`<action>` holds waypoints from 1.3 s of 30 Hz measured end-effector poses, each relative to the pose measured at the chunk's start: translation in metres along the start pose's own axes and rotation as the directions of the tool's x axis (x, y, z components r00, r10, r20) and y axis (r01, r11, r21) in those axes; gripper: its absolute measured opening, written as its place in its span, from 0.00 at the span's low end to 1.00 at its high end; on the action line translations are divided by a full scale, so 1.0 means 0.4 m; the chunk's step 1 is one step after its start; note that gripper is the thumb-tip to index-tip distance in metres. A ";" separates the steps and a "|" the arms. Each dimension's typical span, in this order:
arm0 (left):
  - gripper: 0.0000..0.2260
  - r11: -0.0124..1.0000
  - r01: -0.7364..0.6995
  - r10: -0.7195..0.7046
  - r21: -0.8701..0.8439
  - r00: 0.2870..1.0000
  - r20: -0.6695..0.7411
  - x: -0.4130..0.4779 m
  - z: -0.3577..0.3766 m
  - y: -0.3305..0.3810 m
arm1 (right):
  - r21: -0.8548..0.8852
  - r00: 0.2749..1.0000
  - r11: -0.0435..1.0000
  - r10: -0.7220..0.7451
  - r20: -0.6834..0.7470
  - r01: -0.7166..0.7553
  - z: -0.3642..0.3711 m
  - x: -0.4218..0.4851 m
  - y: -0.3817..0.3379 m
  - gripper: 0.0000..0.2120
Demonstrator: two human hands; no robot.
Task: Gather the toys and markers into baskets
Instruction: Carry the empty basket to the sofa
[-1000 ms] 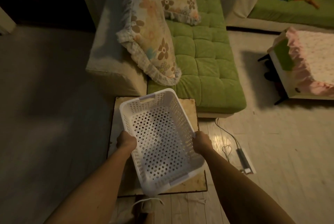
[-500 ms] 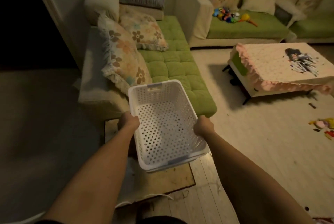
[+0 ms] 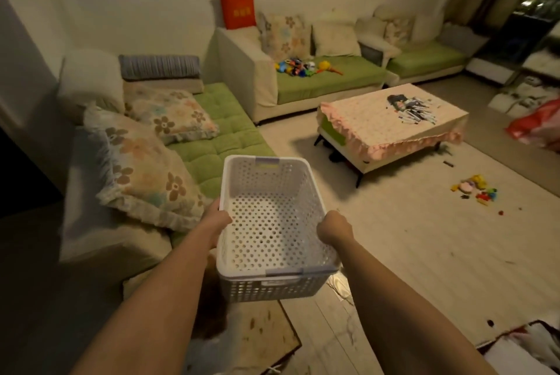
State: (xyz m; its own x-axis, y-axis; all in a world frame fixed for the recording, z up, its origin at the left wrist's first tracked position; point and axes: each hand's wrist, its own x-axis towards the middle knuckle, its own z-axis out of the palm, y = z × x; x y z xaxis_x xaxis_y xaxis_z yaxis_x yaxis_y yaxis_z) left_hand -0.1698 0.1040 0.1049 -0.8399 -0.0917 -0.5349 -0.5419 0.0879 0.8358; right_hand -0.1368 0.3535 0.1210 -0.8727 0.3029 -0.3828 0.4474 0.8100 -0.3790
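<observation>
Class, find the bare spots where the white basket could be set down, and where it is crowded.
Bare floor lies between the held basket, the low table and the floor toys. The table's left half, beside the markers, is free too. Crowded: the toy pile on the far sofa.

Green sofa [image 3: 221, 132], floral cushions [image 3: 145, 174], red pillow [image 3: 238, 6], pink-frilled low table [image 3: 363, 120].

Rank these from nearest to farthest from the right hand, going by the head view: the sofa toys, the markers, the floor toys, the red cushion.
1. Floor toys, on the floor to the right of the right hand.
2. Markers, on the table ahead.
3. Sofa toys, on the far sofa seat.
4. Red cushion, atop that sofa's back corner.
</observation>
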 end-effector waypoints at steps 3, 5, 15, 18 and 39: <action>0.30 1.000 0.005 -0.003 -0.029 0.998 0.068 -0.025 0.118 0.058 | 0.039 0.997 0.999 0.032 -0.069 -0.029 -0.075 0.014 0.086 0.12; 0.30 0.999 -0.004 0.008 -0.040 0.994 0.108 -0.034 0.205 0.083 | 0.091 0.993 0.994 0.062 -0.101 -0.053 -0.126 0.022 0.155 0.12; 0.29 0.998 -0.056 0.059 -0.017 0.980 0.190 -0.131 0.652 0.175 | 0.187 0.965 0.980 0.117 -0.234 -0.073 -0.412 0.040 0.526 0.10; 0.29 0.997 -0.081 0.080 -0.005 0.972 0.220 -0.164 0.774 0.201 | 0.191 0.954 0.979 0.125 -0.271 -0.074 -0.494 0.041 0.624 0.10; 0.30 0.994 -0.110 0.099 0.017 0.945 0.312 -0.001 1.362 0.402 | 0.243 0.913 0.951 0.264 -0.312 -0.192 -0.812 0.372 0.992 0.09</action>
State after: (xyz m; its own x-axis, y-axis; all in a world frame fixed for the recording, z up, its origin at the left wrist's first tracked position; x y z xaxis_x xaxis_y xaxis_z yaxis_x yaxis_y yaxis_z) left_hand -0.2727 0.6586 0.1720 -0.8565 0.2319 -0.4611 -0.4466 0.1146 0.8874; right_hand -0.1524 0.8831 0.1873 -0.7397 0.6465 -0.1870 0.6401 0.5902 -0.4918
